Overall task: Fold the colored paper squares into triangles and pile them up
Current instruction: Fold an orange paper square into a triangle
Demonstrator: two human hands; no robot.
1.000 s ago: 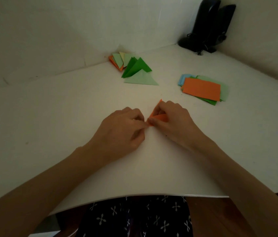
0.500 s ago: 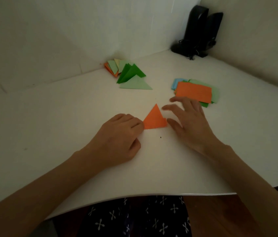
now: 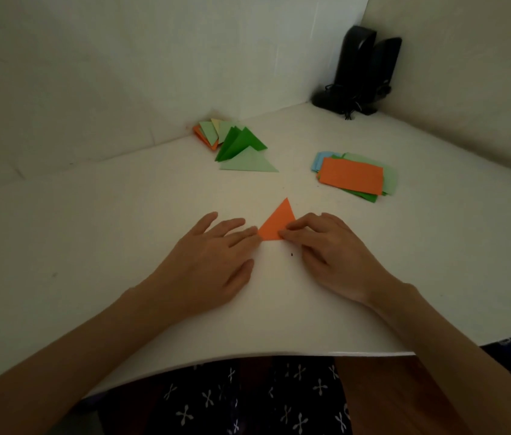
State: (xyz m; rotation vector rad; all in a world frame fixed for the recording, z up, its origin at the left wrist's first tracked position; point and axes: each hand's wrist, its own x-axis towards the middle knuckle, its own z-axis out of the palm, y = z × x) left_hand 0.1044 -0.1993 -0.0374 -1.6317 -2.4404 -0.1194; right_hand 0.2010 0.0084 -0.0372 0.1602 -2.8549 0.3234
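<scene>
The room is staying dim, with only a weak, soft light reaching the white table [image 3: 122, 230] and pooling brightest just beyond the orange triangle [image 3: 276, 224]. Faint, smeared shadows are spreading beneath the left hand [image 3: 213, 259] and the right hand [image 3: 329, 252]. The black speakers [image 3: 364, 67] are sinking into near-featureless dark. The table's near edge is bowing under the wide lens, the corners are darkening, and everything is looking slightly soft and grainy.

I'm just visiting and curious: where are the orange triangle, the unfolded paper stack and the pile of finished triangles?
orange triangle [image 3: 276, 222]: head view, its bare middle.
unfolded paper stack [image 3: 351, 175]: head view, the orange top sheet.
pile of finished triangles [image 3: 238, 146]: head view, a dark green one.
</scene>
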